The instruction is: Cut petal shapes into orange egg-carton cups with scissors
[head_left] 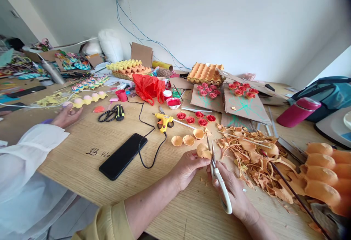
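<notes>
Between the fingers of my left hand [189,167] is an orange egg-carton cup [203,150]. My right hand [231,188] is closed around white-handled scissors [223,192], whose blades are at the cup's right edge. Beyond my hands, several cut cups [188,140] sit in a short row. Red paper roses [202,122] lie farther back. A large heap of orange carton scraps [255,163] spreads to the right, beside an uncut orange egg carton [323,170].
A black phone [123,156], a yellow glue gun [163,121] with its cord, and black scissors [108,115] lie to the left. Cardboard sheets [244,106] carry more roses. A pink bottle [298,112] stands at right. A co-worker's hand [67,116] is at far left.
</notes>
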Demonstrator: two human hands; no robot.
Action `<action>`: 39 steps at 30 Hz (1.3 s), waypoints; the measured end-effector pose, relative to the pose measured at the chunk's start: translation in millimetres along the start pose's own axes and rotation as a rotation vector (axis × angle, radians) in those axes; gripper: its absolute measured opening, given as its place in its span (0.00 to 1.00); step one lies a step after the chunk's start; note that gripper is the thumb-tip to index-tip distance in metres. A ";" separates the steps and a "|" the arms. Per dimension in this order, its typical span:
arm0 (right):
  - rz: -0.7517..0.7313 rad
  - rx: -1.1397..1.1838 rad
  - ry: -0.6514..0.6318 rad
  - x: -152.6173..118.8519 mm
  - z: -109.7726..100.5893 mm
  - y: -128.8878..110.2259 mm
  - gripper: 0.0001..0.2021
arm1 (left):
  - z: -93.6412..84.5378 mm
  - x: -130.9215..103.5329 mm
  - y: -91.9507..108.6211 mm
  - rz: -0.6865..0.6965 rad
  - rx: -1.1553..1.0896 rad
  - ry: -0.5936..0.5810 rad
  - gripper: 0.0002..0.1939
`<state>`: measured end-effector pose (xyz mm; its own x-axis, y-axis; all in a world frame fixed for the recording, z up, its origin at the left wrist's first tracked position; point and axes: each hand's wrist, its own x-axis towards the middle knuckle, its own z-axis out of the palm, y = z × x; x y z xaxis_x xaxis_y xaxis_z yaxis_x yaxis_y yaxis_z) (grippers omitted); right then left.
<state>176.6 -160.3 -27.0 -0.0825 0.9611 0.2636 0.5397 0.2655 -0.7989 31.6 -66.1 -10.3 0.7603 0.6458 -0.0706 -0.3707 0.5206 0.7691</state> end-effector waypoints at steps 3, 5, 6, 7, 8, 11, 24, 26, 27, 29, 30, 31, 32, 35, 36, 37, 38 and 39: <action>-0.012 0.012 0.013 0.0 0.4 -0.2 0.23 | -1.0 -0.1 -0.7 -0.042 -0.040 -0.002 0.14; -0.009 0.016 0.014 -0.9 0.2 0.2 0.24 | -1.8 0.0 -1.2 -0.057 -0.052 -0.006 0.15; -0.002 0.020 0.012 -1.5 0.0 0.5 0.24 | -2.1 0.2 -1.3 -0.058 -0.055 -0.009 0.15; 0.005 0.026 0.007 -2.2 -0.2 0.9 0.24 | -2.4 0.4 -1.4 -0.056 -0.059 -0.011 0.15; 0.013 0.032 0.001 -2.9 -0.3 1.4 0.23 | -2.7 0.6 -1.4 -0.052 -0.066 -0.014 0.15; 0.032 0.042 -0.006 -4.3 -0.4 3.0 0.23 | -4.0 1.5 -1.4 -0.040 -0.088 -0.005 0.15; 0.047 0.071 0.002 -5.2 -0.3 2.1 0.22 | -6.0 2.0 -0.2 -0.023 -0.114 0.091 0.17; 0.053 0.075 0.005 -5.6 -0.4 1.7 0.21 | -5.9 2.3 0.2 -0.018 -0.117 0.094 0.17; 0.055 0.076 0.006 -5.6 -0.4 1.7 0.21 | -6.1 2.5 0.3 -0.013 -0.118 0.094 0.17; 0.059 0.075 0.004 -5.3 -0.2 1.7 0.20 | -6.7 2.9 0.4 0.002 -0.120 0.094 0.17; 0.058 0.073 0.003 -5.1 -0.1 1.7 0.20 | -7.0 3.1 0.5 0.011 -0.121 0.093 0.17; 0.056 0.069 0.004 -4.8 0.0 1.8 0.19 | -7.3 3.3 0.5 0.019 -0.122 0.091 0.17; 0.053 0.065 0.005 -4.5 -0.1 1.7 0.19 | -7.6 3.3 0.6 0.027 -0.124 0.089 0.17; 0.054 0.053 0.005 -4.0 -0.6 1.3 0.18 | -7.7 3.3 0.9 0.042 -0.133 0.093 0.17; 0.057 0.050 0.003 -4.0 -1.0 1.2 0.18 | -7.6 3.2 1.0 0.047 -0.134 0.100 0.17; 0.059 0.046 0.002 -4.0 -1.3 1.1 0.18 | -7.6 3.2 1.1 0.052 -0.132 0.106 0.17; 0.060 0.043 0.001 -4.2 -1.6 1.1 0.18 | -7.6 3.1 1.2 0.056 -0.128 0.112 0.17; 0.059 0.039 0.002 -4.4 -1.9 1.2 0.18 | -7.7 3.2 1.4 0.059 -0.121 0.115 0.17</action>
<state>179.2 -164.3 -28.0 -0.0501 0.9750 0.2167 0.5101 0.2115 -0.8337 29.4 -59.0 -14.3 0.6715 0.7335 -0.1051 -0.4798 0.5385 0.6927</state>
